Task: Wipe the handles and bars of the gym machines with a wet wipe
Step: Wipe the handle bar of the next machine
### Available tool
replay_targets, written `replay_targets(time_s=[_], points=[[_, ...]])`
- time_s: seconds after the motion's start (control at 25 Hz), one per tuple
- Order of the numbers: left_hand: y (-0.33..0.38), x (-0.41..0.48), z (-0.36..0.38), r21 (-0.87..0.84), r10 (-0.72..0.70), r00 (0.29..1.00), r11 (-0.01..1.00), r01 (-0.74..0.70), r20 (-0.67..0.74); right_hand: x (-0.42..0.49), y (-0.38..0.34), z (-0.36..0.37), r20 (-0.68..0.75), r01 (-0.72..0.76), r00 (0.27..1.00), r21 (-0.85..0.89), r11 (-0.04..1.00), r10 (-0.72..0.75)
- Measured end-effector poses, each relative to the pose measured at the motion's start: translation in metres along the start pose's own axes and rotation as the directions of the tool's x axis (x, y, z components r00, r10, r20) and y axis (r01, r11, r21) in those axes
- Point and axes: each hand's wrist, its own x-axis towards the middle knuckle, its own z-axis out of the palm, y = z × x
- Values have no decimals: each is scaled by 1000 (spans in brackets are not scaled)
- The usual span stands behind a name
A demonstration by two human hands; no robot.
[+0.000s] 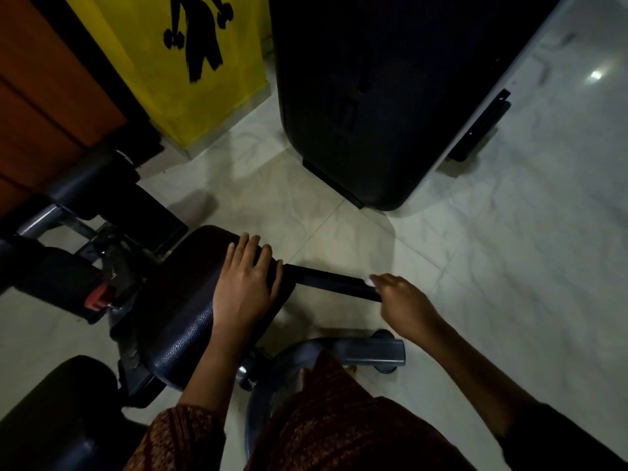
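While the left hand [245,287] lies flat on the black padded seat [190,300], fingers [253,253] spread open over its far edge, the right hand [402,297] closes around a white wet wipe [368,281] pressed against the black bar [334,282]. That bar juts out from the seat's right side, over pale marble floor [509,232]. Beyond the seat stands a large black machine housing [367,96]; to its far left, a yellow sign [190,62]. Grey metal base tube [367,350] sits nearer than the bar.
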Motion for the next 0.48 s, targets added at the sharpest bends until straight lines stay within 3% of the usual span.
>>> replay_targets(time_s=[0.08, 0.16, 0.32, 0.48], points=[[1, -1, 0, 8, 1, 1000, 1000, -1, -7, -15, 3, -10, -64, -79, 995, 31, 996, 81], [0, 0, 0, 13, 4, 1000, 1000, -4, 3, -6, -9, -11, -167, -31, 985, 79, 996, 44], [0, 1, 1, 6, 4, 1000, 1000, -4, 0, 25, -32, 11, -99, 94, 991, 3, 996, -93], [1, 0, 0, 23, 2, 1000, 1000, -2, -13, -3, -2, 30, -227, 89, 966, -155, 984, -124]])
